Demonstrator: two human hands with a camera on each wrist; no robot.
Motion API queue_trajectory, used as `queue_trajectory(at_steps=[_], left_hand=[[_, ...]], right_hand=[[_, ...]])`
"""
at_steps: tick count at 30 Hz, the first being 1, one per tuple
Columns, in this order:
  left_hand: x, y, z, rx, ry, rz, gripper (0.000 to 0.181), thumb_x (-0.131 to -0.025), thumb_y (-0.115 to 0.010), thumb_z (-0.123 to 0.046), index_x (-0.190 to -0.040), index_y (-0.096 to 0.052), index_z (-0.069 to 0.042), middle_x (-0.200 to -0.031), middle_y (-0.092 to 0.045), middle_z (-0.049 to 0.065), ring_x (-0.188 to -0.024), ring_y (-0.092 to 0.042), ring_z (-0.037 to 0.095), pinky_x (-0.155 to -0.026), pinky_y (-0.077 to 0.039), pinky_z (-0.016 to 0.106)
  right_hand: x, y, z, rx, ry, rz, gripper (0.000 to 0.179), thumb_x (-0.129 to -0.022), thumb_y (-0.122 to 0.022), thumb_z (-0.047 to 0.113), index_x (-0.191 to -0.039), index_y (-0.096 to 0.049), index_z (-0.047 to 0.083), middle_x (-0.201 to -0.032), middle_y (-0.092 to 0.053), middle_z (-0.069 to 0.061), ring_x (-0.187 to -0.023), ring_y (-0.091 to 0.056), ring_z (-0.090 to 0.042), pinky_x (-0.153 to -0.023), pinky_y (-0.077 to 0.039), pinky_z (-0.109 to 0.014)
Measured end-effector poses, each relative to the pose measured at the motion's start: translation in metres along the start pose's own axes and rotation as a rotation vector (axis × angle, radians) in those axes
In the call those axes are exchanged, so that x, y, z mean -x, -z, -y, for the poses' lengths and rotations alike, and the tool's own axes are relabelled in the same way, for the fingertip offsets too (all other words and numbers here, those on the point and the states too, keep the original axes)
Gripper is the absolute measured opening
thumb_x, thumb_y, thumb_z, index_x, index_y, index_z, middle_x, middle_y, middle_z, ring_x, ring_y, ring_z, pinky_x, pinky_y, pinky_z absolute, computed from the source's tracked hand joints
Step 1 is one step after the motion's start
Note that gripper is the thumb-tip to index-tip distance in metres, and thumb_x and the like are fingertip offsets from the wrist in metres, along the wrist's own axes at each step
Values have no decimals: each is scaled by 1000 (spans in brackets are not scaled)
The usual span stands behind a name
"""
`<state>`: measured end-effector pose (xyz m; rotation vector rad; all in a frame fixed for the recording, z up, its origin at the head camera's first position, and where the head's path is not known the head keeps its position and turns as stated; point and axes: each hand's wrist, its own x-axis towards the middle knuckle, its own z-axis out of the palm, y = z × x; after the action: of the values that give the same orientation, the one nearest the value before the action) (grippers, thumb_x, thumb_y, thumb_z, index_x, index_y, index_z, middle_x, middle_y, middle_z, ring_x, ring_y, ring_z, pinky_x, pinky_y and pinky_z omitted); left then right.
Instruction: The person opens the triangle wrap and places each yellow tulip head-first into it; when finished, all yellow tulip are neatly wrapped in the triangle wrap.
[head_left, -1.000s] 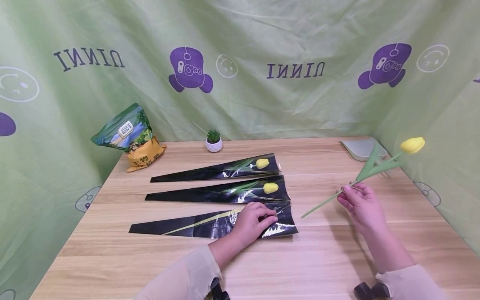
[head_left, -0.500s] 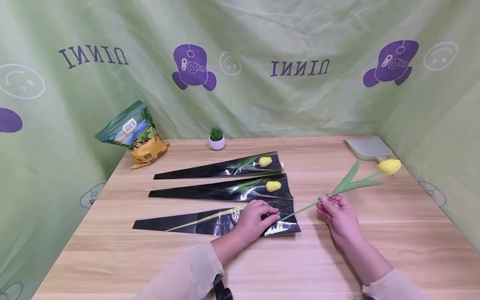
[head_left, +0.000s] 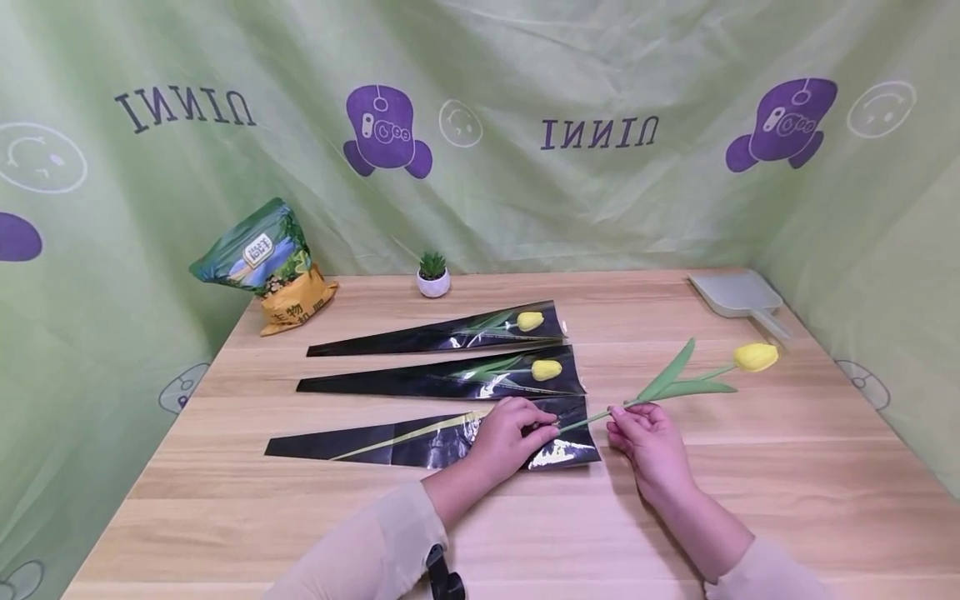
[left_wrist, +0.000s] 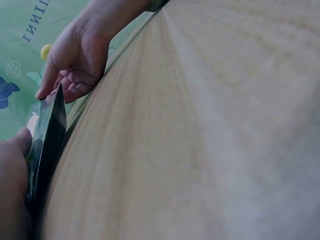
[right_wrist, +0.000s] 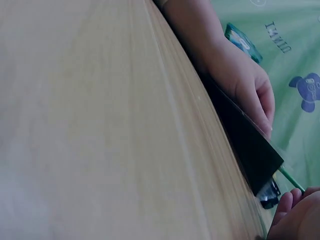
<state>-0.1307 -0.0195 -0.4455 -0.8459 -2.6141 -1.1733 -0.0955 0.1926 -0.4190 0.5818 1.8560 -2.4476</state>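
Observation:
My left hand (head_left: 501, 440) pinches the clear film near the wide mouth of the nearest black flower sleeve (head_left: 330, 447). The right hand (head_left: 654, 450) holds a yellow artificial tulip (head_left: 756, 357) by its green stem, between thumb and fingers. The stem's lower end lies inside the sleeve's mouth, its tip hidden near the left fingers; leaves and bloom point out to the right. In the right wrist view the sleeve (right_wrist: 242, 135) stands slightly raised at its mouth, with the stem (right_wrist: 291, 178) leading to the right fingers.
Two more black sleeves, the middle one (head_left: 375, 386) and the far one (head_left: 390, 338), lie behind, each with a yellow tulip inside. A potted succulent (head_left: 432, 275), a green and orange bag (head_left: 270, 271) and a grey dustpan (head_left: 738, 293) stand or lie toward the back.
The right hand has moved left and lowered the tulip, and its stem end has gone into the nearest sleeve's mouth. My left hand stays at the sleeve.

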Motion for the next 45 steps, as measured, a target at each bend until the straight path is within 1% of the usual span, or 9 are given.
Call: queue_trajectory(at_steps=[3, 7, 15, 21, 27, 33, 40, 45], left_hand=[[0, 0, 0, -2, 3, 1, 23, -90, -70, -31, -105, -77, -15, -97, -70, -1, -96, -61, 15, -86, -51, 28], [0, -1, 0, -11, -9, -11, 22, -89, -71, -31, -105, -77, -15, -97, -71, -2, -96, -61, 15, -86, -51, 28], [0, 0, -1, -13, -29, -16, 22, -89, -71, -30, -104, -77, -15, -95, -71, -2, -94, -61, 14, -85, -51, 28], [1, -1, -1, -18, -25, -10, 21, -90, -70, -30, -104, -77, -16, -95, -71, -2, -95, -61, 14, -85, -51, 28], [0, -1, -1, -13, -23, -11, 19, -89, -71, -28, -102, -77, -16, -94, -71, -2, -94, -62, 15, -85, -51, 28], [0, -1, -1, -17, -27, -19, 18, -89, -72, -28, -101, -78, -16, -93, -71, -2, -93, -62, 14, -83, -52, 28], [1, -1, -1, -17, -31, -27, 17, -89, -72, -28, -100, -78, -17, -92, -71, -3, -92, -62, 14, -82, -52, 27], [0, -2, -1, -18, -42, -33, 15, -89, -72, -27, -98, -78, -17, -91, -70, -2, -91, -62, 14, -82, -52, 27]], right_hand=[[1, -6, -3, 30, -3, -18, 16, -96, -56, 2, -103, -44, 9, -75, -67, 15, -71, -64, 0, -72, -57, -16], [3, -14, -7, 51, -6, -26, 17, -96, -57, 1, -105, -44, 7, -73, -67, 15, -71, -64, 0, -72, -57, -16], [5, -22, -8, 41, -4, -14, 16, -95, -58, 0, -103, -45, 6, -71, -65, 14, -70, -64, 1, -72, -57, -16], [8, -23, -4, 11, -26, 8, 14, -95, -57, 0, -98, -47, 8, -71, -65, 12, -70, -65, 0, -72, -57, -15], [10, -22, -2, 25, -19, 17, 6, -97, -55, 4, -95, -52, 8, -74, -67, 12, -75, -66, -1, -76, -57, -17], [10, -20, -3, 29, -22, 29, 13, -96, -57, 4, -86, -57, 12, -73, -67, 10, -75, -66, -2, -76, -57, -17], [9, -20, -3, 61, -42, 45, 9, -96, -60, 8, -87, -58, 12, -75, -66, 9, -75, -65, -3, -75, -57, -18], [10, -19, -2, 65, -40, 48, 10, -96, -60, 9, -87, -60, 12, -76, -67, 8, -74, -65, -3, -74, -57, -18]])
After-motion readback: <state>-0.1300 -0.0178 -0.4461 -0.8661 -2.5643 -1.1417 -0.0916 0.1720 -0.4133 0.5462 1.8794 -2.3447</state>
